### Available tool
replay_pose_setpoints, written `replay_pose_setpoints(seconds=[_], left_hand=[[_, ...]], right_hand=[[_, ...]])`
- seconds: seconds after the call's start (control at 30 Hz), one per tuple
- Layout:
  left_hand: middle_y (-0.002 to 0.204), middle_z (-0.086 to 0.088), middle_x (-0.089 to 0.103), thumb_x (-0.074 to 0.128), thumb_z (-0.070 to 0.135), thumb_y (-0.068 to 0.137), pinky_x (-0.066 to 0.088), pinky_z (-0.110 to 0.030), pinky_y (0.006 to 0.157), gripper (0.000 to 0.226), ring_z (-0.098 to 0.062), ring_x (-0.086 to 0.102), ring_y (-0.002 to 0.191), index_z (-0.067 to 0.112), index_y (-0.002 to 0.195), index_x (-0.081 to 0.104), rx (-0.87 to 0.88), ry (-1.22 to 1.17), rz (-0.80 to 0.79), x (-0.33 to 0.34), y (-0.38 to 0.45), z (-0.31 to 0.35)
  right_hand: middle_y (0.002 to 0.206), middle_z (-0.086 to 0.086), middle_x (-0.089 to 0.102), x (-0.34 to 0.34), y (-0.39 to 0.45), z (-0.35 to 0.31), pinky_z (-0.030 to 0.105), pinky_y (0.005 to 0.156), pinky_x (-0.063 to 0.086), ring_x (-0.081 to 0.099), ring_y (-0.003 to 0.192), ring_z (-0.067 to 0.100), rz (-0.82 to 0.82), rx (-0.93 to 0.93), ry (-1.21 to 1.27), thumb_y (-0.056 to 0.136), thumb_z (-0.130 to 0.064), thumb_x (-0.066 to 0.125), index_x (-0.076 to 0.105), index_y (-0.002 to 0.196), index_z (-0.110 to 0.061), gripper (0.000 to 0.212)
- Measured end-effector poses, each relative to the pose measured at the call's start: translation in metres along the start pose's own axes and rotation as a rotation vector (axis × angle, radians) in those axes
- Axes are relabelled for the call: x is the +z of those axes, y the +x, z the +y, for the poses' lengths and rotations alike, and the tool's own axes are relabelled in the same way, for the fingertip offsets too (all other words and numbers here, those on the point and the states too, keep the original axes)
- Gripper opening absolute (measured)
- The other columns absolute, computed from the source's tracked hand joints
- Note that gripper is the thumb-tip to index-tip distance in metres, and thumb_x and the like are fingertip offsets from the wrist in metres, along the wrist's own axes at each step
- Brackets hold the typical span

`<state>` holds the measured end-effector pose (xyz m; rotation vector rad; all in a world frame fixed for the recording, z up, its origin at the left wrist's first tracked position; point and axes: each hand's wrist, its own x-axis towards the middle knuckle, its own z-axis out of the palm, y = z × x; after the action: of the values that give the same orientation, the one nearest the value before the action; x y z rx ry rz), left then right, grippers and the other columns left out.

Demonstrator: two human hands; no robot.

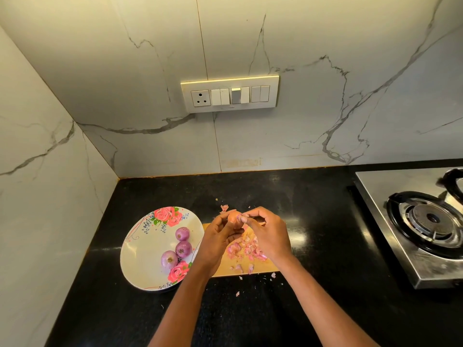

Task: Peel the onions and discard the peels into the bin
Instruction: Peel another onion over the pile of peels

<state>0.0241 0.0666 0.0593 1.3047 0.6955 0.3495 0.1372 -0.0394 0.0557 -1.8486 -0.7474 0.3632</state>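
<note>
**Mia:** What is on the left side of the black worktop (313, 201)?

**Sam:** A round white plate (142, 254) with pink roses painted on it. Three small purple onions (177, 246) sit on it, near its right edge. They look smooth and shiny.

**Mia:** And next to the plate?

**Sam:** A flat wooden chopping board (223, 270). It touches the plate's right edge. The left hand (216, 242) is above the board. Its fingers curl round a small onion (234, 217) and hold it up. That onion is round and pale orange-pink.

**Mia:** What does the other hand do?

**Sam:** The right hand (266, 235) is just to the right of the onion. Its fingertips pinch a thin bit of skin at the onion's top.

**Mia:** What lies under the hands?

**Sam:** A heap of pink onion peels (244, 249), thin and curly, on the board. A few small bits lie on the worktop near the board's front and back edges.

**Mia:** And at the far right?

**Sam:** A shiny steel gas stove (411, 221) with a round black burner ring.
</note>
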Motion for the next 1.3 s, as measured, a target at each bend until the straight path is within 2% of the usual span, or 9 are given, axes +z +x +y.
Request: replay_pose_setpoints(seconds=[0.23, 0.4, 0.57, 0.73, 0.83, 0.93, 1.07, 1.17, 1.3], left_hand=[[0.108, -0.004, 0.072, 0.044, 0.033, 0.106, 0.057, -0.026, 0.087, 0.03, -0.013, 0.069, 0.088, 0.022, 0.124, 0.064, -0.002, 0.067, -0.028, -0.001, 0.001, 0.004], [0.106, -0.006, 0.073, 0.039, 0.04, 0.107, 0.058, -0.027, 0.087, 0.036, -0.019, 0.07, 0.092, 0.021, 0.113, 0.069, -0.053, 0.042, 0.021, -0.001, 0.003, 0.01], [0.106, -0.007, 0.071, 0.038, 0.045, 0.105, 0.056, -0.023, 0.081, 0.042, -0.017, 0.069, 0.09, 0.018, 0.117, 0.067, -0.136, 0.027, 0.004, 0.0, 0.002, 0.012], [0.104, -0.011, 0.071, 0.037, 0.047, 0.106, 0.057, -0.026, 0.08, 0.047, -0.017, 0.069, 0.087, 0.013, 0.117, 0.067, -0.193, -0.051, -0.009, 0.001, 0.0, 0.015], [0.103, -0.014, 0.069, 0.037, 0.048, 0.105, 0.058, -0.028, 0.081, 0.05, -0.018, 0.069, 0.086, 0.01, 0.119, 0.066, -0.217, -0.071, -0.021, 0.001, -0.002, 0.02], [0.114, -0.012, 0.067, 0.046, 0.048, 0.102, 0.057, -0.027, 0.081, 0.044, -0.02, 0.069, 0.092, 0.015, 0.129, 0.058, -0.182, -0.081, -0.043, 0.004, -0.003, 0.023], [0.126, -0.006, 0.065, 0.059, 0.045, 0.088, 0.057, -0.028, 0.088, 0.051, -0.017, 0.072, 0.105, 0.02, 0.131, 0.051, -0.034, -0.031, -0.055, 0.011, -0.005, 0.022], [0.119, -0.007, 0.069, 0.052, 0.044, 0.094, 0.057, -0.028, 0.09, 0.043, -0.016, 0.072, 0.102, 0.017, 0.126, 0.059, 0.012, 0.006, -0.043, 0.015, -0.006, 0.022], [0.105, -0.013, 0.07, 0.039, 0.03, 0.109, 0.056, -0.028, 0.088, 0.036, -0.021, 0.066, 0.093, 0.008, 0.116, 0.067, -0.064, -0.049, -0.05, 0.009, -0.002, 0.025]], right_hand=[[0.091, -0.015, 0.073, -0.004, 0.002, 0.0, 0.012, 0.072, 0.05, 0.069, 0.084, -0.001, -0.017, -0.019, -0.006, 0.098, -0.03, 0.067, 0.074, 0.105, -0.022, 0.013], [0.108, -0.014, 0.072, -0.005, 0.003, 0.001, 0.011, 0.084, 0.05, 0.065, 0.101, 0.001, -0.085, -0.036, 0.02, 0.095, -0.027, 0.071, 0.073, 0.115, -0.023, 0.021], [0.097, -0.015, 0.072, -0.007, 0.003, 0.002, 0.018, 0.08, 0.052, 0.066, 0.095, 0.005, -0.029, -0.06, 0.021, 0.09, -0.028, 0.076, 0.077, 0.099, -0.025, 0.009], [0.102, -0.018, 0.072, -0.008, 0.001, -0.002, 0.017, 0.081, 0.052, 0.066, 0.098, 0.003, -0.08, -0.067, 0.068, 0.092, -0.028, 0.075, 0.076, 0.105, -0.029, 0.014], [0.097, -0.017, 0.072, -0.01, 0.003, -0.002, 0.019, 0.08, 0.053, 0.066, 0.096, 0.004, -0.085, -0.064, 0.049, 0.089, -0.028, 0.077, 0.076, 0.099, -0.029, 0.01], [0.093, -0.017, 0.072, -0.01, 0.002, -0.004, 0.015, 0.078, 0.051, 0.066, 0.093, 0.004, -0.016, -0.075, 0.045, 0.091, -0.03, 0.075, 0.075, 0.097, -0.027, 0.007], [0.094, -0.017, 0.072, -0.009, 0.003, -0.006, 0.012, 0.077, 0.05, 0.065, 0.094, 0.001, 0.054, -0.066, 0.038, 0.095, -0.034, 0.069, 0.073, 0.099, -0.028, 0.008], [0.094, -0.019, 0.07, -0.01, 0.004, -0.008, 0.01, 0.077, 0.048, 0.064, 0.095, -0.001, 0.059, -0.109, -0.012, 0.097, -0.031, 0.067, 0.072, 0.101, -0.028, 0.007], [0.096, -0.015, 0.07, -0.015, 0.007, -0.009, 0.009, 0.078, 0.047, 0.064, 0.097, 0.0, 0.0, -0.162, -0.045, 0.099, -0.029, 0.065, 0.072, 0.105, -0.021, 0.012]])
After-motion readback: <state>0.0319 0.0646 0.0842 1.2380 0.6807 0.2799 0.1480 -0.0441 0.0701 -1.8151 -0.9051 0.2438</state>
